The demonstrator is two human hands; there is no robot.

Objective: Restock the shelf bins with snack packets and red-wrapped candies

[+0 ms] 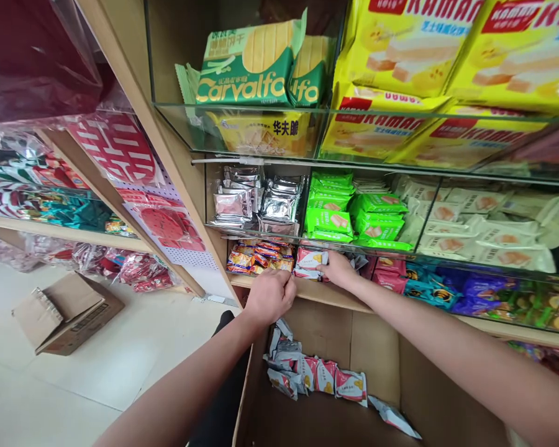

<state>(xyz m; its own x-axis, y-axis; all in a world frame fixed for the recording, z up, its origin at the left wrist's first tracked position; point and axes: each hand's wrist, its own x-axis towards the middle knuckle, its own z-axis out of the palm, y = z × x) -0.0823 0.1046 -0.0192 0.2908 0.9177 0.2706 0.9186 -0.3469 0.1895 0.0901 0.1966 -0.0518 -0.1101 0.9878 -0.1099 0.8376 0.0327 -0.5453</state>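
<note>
My left hand is curled closed at the front edge of the lowest wooden shelf, just below a heap of small orange snack packets; what its fingers hold is hidden. My right hand reaches into that shelf and grips a white and pink snack packet. Below both arms stands an open cardboard box with several similar pink and silver packets lying at its bottom.
Glass shelves above hold silver packets, green packets, white packets, green Carvalfo bags and yellow bags. A second cardboard box lies on the tiled floor at left. Red decorations hang on a pegboard.
</note>
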